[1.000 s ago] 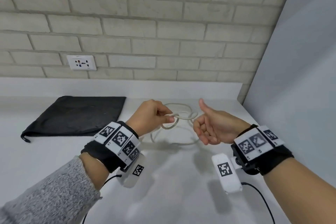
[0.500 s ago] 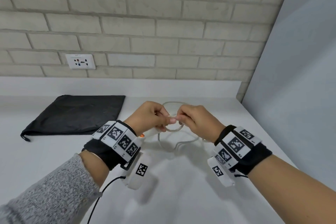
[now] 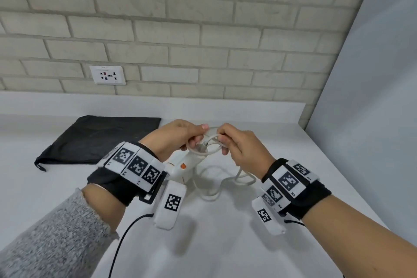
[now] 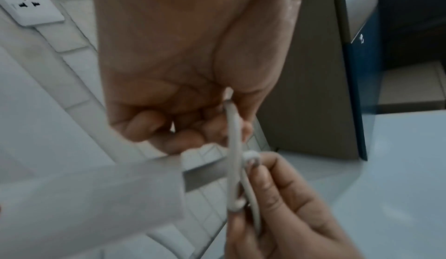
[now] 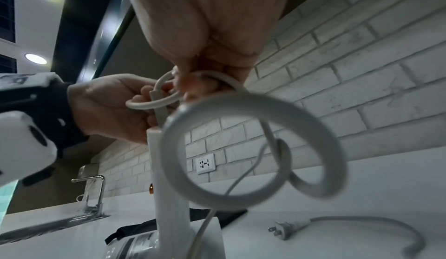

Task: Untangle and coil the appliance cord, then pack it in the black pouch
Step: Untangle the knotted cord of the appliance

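A white appliance cord (image 3: 208, 142) is held up over the white counter (image 3: 225, 244). My left hand (image 3: 178, 136) pinches a small loop of it (image 4: 233, 148). Right beside it my right hand (image 3: 239, 144) pinches the same loop (image 5: 169, 99). The rest of the cord (image 3: 223, 183) hangs down in loose curls (image 5: 253, 148) to the counter, its plug (image 5: 287, 230) lying flat. A white appliance (image 3: 185, 168) with an orange button stands under my left wrist. The black pouch (image 3: 94, 140) lies flat at the back left.
A wall socket (image 3: 107, 75) sits in the brick wall above the pouch. A grey panel (image 3: 372, 119) closes off the right side. In the right wrist view, a sink tap (image 5: 94, 192) stands far off along the counter.
My right hand, apart with its thumb up a second ago, has come in next to the left and taken hold of the cord loop. Both hands have lifted slightly.
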